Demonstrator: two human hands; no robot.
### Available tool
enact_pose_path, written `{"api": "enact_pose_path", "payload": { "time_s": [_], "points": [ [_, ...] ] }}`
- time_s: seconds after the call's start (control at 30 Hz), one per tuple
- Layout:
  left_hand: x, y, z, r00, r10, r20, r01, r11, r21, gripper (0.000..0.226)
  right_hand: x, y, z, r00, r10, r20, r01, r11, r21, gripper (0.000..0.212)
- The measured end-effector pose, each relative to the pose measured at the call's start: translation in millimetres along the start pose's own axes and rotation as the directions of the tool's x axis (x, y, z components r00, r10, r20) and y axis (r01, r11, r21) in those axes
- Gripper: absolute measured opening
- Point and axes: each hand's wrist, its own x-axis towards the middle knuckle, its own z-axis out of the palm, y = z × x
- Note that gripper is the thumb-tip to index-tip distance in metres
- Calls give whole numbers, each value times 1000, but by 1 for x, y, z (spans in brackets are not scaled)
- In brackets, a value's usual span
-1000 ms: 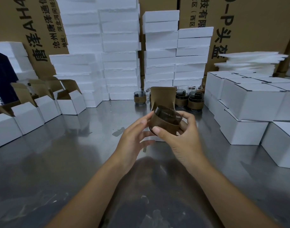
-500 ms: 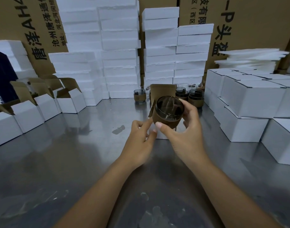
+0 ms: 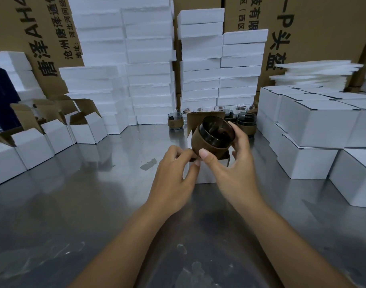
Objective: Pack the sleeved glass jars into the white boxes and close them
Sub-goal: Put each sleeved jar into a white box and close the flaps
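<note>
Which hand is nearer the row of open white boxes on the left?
Left. The left hand holds the centre box by its edge, on the side toward the open boxes; the right hand, gripping the sleeved jar, is farther right of them.

Dim, even light, soft glare on the steel table (image 3: pixel 78 204), perhaps slight edge blur.

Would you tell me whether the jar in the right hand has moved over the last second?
Yes. The sleeved jar in the right hand has risen: its rim now nearly reaches the top of the open box's brown flap.
</note>
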Motion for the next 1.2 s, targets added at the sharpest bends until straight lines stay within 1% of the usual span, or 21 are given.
{"api": "enact_pose_path", "payload": {
  "time_s": [0.1,0.2,0.3,0.37,0.4,0.47,0.53,0.57,0.67,0.77,0.9,1.0,1.1,1.2],
  "points": [
    [-1,3,-2,998,64,-4,-64,998,-7,7,2,-1,-1,1000,-17,-5,17,1000,21,64],
    [-2,5,-5,991,128,-35,-128,992,-8,12,4,-2,-2,1000,-30,-2,30,1000,2,64],
    [-2,5,-5,989,141,-53,-141,990,4,7,3,-5,-4,1000,-31,-8,30,998,-55,72],
    [-2,4,-4,987,150,-55,-149,989,8,7,1,-9,-5,998,-62,8,62,989,-131,78],
    [-2,4,-4,986,159,-59,-159,987,8,7,0,-10,-6,994,-106,26,109,972,-206,75],
    [-2,3,-3,984,164,-69,-164,987,5,8,-2,-12,-6,983,-169,76,185,916,-355,57],
    [-2,2,-4,984,161,-71,-162,987,0,8,-1,-11,-6,987,-131,91,157,898,-412,40],
    [-2,2,-4,984,163,-71,-164,986,-4,9,-1,-10,-7,989,-110,95,140,897,-420,36],
    [-2,2,-5,985,157,-70,-158,987,-5,6,1,-10,-9,990,-83,115,125,899,-421,33],
    [-3,0,-6,984,167,-64,-167,986,17,2,3,-10,-13,988,-97,121,140,895,-424,28],
    [-3,-3,-8,978,196,-71,-193,980,56,7,4,-13,-16,986,-99,136,151,878,-455,22],
    [-2,-5,-7,975,210,-75,-203,975,85,14,2,-13,-17,981,-79,176,157,857,-491,18],
    [-2,-5,-8,973,213,-86,-208,976,65,15,2,-11,-19,981,-23,190,121,845,-522,9],
    [-2,-5,-7,973,215,-81,-211,976,56,15,2,-8,-19,981,9,194,97,841,-531,10]
  ]
}}
